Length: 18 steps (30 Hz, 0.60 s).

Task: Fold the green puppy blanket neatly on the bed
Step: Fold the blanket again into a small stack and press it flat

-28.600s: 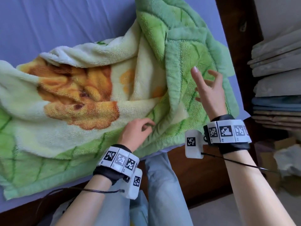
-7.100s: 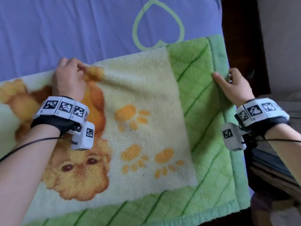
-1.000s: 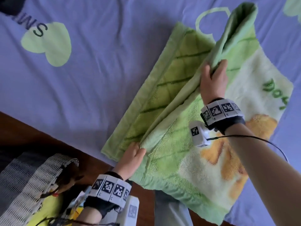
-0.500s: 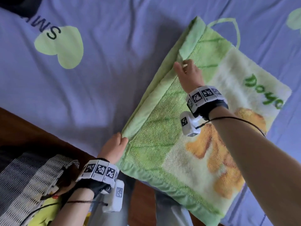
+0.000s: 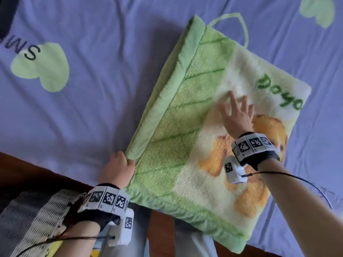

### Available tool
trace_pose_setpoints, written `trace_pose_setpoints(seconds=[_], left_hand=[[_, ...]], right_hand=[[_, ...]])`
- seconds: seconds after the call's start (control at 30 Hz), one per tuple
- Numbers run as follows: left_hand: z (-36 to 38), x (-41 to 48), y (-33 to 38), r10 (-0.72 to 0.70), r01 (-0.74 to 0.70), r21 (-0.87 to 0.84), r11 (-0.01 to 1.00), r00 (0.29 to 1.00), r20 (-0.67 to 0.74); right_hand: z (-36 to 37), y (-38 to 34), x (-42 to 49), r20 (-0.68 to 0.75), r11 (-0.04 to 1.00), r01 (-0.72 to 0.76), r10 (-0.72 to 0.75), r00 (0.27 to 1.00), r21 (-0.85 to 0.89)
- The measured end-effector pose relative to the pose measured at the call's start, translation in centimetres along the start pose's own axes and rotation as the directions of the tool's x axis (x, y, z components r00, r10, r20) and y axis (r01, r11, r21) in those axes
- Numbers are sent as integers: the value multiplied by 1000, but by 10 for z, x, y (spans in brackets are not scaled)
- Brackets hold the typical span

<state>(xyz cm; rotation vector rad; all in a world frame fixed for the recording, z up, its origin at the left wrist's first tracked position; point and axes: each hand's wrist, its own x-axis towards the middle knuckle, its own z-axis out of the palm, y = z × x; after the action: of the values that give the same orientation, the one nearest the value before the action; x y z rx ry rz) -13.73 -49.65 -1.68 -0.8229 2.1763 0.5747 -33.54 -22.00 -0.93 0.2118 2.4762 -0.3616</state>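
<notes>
**Position.** The green puppy blanket (image 5: 185, 138) lies folded into a thick square on the bed sheet (image 5: 89, 112), in the right half of the view. Its 6 o'clock edge overhangs the wooden bed frame (image 5: 27, 169).

**Hands.** The left hand (image 5: 117, 170) has its fingers curled round the blanket corner at 7 o'clock. The right hand (image 5: 238, 117) rests on the top layer near the centre, fingers straight and spread, gripping nothing.

**Hazards.**
1. Layer shift. Along the 10 o'clock side the lower border shows beyond the upper layer. A pull at the corner without firm downward pressure from the right hand would likely widen this step.
2. Bunching. The pile looks plush and probably clings. A smoothing stroke toward 1 o'clock may drag the top layer and raise a wrinkle.
3. Slide-off. The overhang carries weight past the frame. A tug toward 6 o'clock could draw the stack off the bed.
</notes>
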Motion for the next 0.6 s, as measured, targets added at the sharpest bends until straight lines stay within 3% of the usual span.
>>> trace_pose_setpoints(seconds=[0.07,0.2,0.33,0.43,0.5,0.6], left_hand=[[-3,-1,11,49,-51,-25,998,996,-72],[-14,-6,44,261,-289,-114,951,942,-213],[-17,-1,86,441,-440,52,897,873,-209],[-14,14,117,425,-412,101,905,882,-205],[-11,30,131,361,-348,98,932,913,-190],[-5,54,138,234,-222,114,968,966,-112]], right_hand=[[-2,10,2,15,995,77,-78,997,58],[-25,33,12,-59,959,147,-137,989,243],[-57,70,21,-292,902,131,-6,957,410],[-77,108,29,-491,955,118,32,871,271],[-88,131,40,-468,981,76,18,884,181],[-101,153,58,-326,986,-36,88,941,163]])
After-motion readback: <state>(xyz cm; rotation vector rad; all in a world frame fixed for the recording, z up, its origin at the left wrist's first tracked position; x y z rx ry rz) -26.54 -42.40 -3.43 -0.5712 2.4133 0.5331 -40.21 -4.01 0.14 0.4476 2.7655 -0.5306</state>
